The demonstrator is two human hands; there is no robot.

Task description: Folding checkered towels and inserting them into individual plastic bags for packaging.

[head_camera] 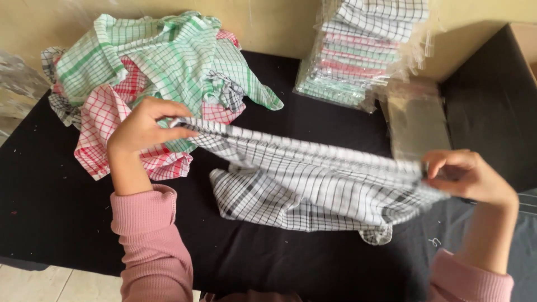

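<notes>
Checked cloth stretched; cloth heap behind left hand.

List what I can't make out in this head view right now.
- Table under the black checked cloth: hidden by the cloth.
- Right hand fingertips: buried in the cloth edge.
- Stack of bagged cloths: top cut off by the frame.
- Cloth pile: lower layers covered.

two hands, one black-checked cloth, one packet stack

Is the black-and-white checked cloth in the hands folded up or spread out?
Spread out, not neatly folded: the left hand and right hand stretch the black-and-white checked cloth taut by its top edge, its lower part sagging onto the black table.
</notes>
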